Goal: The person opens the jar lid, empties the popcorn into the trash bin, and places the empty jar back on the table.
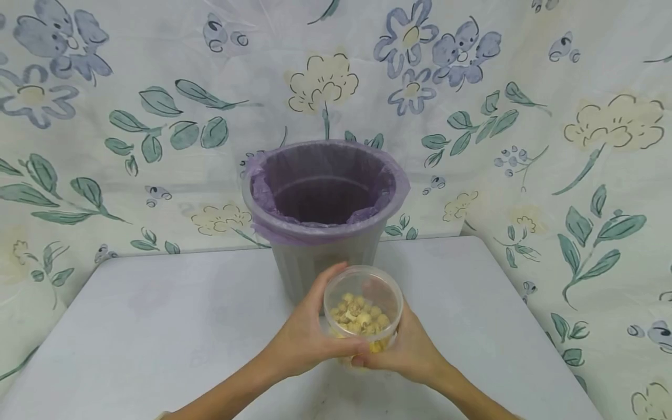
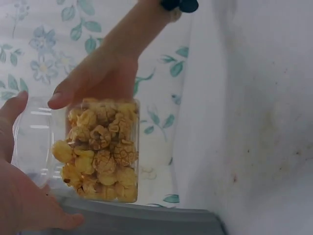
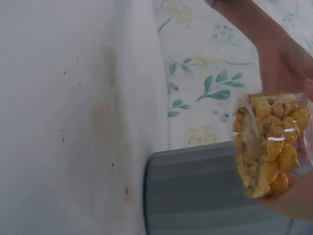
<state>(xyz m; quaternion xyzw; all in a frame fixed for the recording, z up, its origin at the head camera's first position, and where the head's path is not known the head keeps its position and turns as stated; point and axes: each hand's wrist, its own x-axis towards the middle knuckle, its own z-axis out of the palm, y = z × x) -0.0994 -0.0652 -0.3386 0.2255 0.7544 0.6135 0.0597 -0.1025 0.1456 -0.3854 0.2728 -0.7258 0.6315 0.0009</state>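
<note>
A clear plastic jar (image 1: pixel 362 300) of caramel popcorn (image 2: pixel 102 147) is held up in front of the bin, between both hands. My left hand (image 1: pixel 307 338) grips its left side, fingers round the wall and thumb across the front. From the right, my right hand (image 1: pixel 412 350) grips the same jar, its thumb meeting the left one at the front. Both wrist views show the jar from the side, with popcorn filling its lower part and clear space above. Behind it stands a grey bin (image 1: pixel 294 268) with a purple liner (image 1: pixel 265 189) folded over its rim.
The bin stands on a white table (image 1: pixel 173 315) with small dark specks and a brownish stain (image 3: pixel 110 115). Floral cloth (image 1: pixel 325 35) hangs behind the table and along its right side.
</note>
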